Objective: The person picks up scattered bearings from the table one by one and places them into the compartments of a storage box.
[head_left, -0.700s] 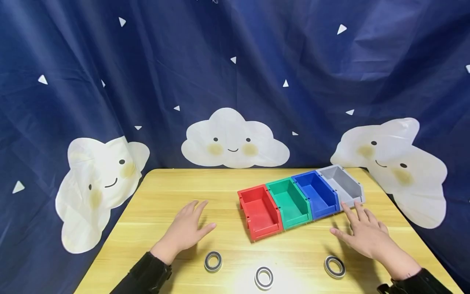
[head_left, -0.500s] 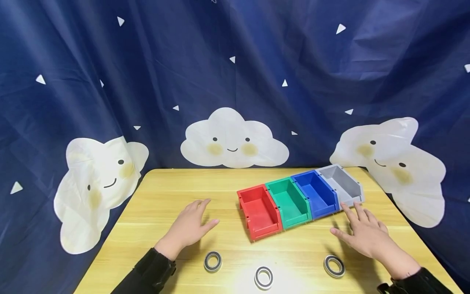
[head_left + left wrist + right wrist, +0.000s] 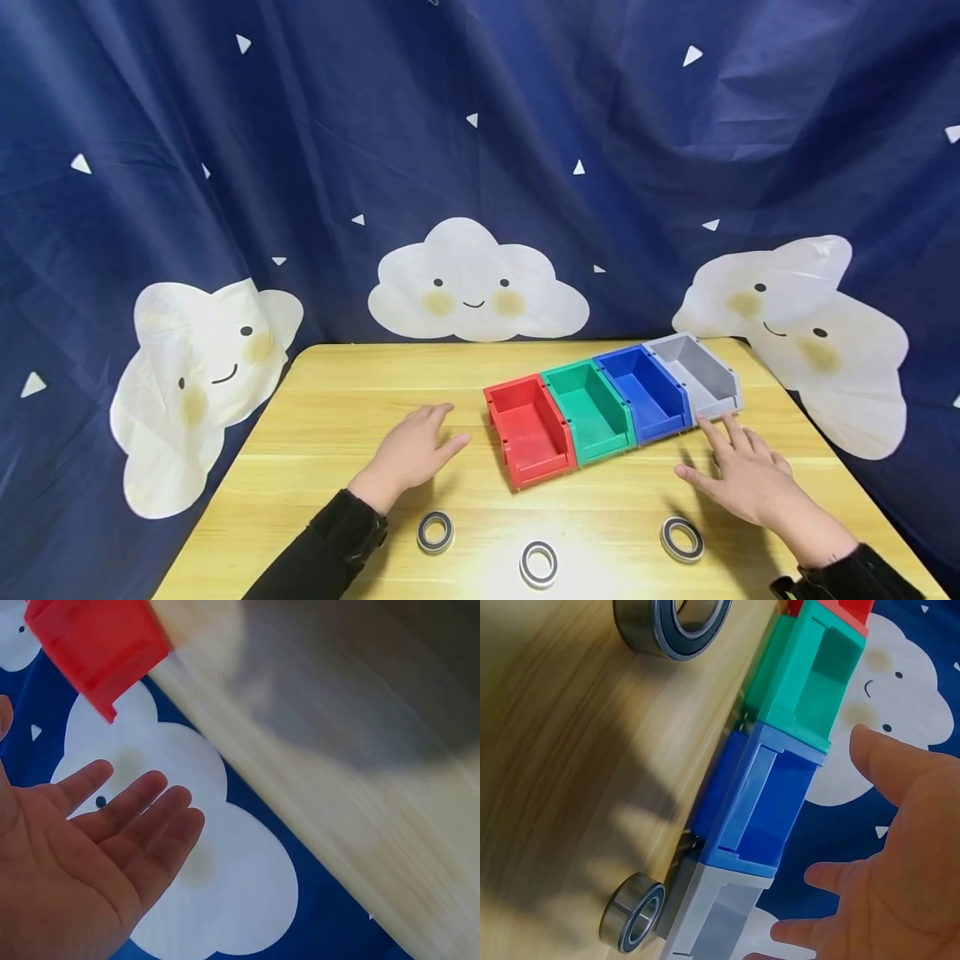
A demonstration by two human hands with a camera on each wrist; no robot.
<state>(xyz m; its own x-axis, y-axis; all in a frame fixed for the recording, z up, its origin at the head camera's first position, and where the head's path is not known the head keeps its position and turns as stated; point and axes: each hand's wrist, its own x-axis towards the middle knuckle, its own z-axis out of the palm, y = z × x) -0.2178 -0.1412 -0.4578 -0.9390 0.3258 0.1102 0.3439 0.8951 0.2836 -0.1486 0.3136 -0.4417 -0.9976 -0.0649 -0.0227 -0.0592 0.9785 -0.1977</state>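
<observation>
My left hand (image 3: 408,454) is held over the table left of the red bin (image 3: 531,437), fingers spread loosely, holding nothing. In the left wrist view its palm (image 3: 67,877) faces the camera with the red bin beyond the fingertips. My right hand (image 3: 750,483) has its fingers extended, the fingertips overlapping the front edge of the grey bin (image 3: 701,379) in the head view; it also holds nothing. Between red and grey, a green bin (image 3: 592,417) and a blue bin (image 3: 647,398) complete the slanted row. Three ring-shaped bearings lie nearer me: left (image 3: 422,533), middle (image 3: 524,567) and right (image 3: 666,540).
The light wooden table (image 3: 360,375) ends at a dark blue curtain (image 3: 480,167) printed with white smiling clouds. The bin row runs from the table's middle toward its back right corner. In the right wrist view, one bearing (image 3: 615,922) appears close to the grey bin.
My left hand has moved right, toward the red bin, with its fingers still loose. The right hand, bins and bearings stay in place; the head view has shifted very slightly.
</observation>
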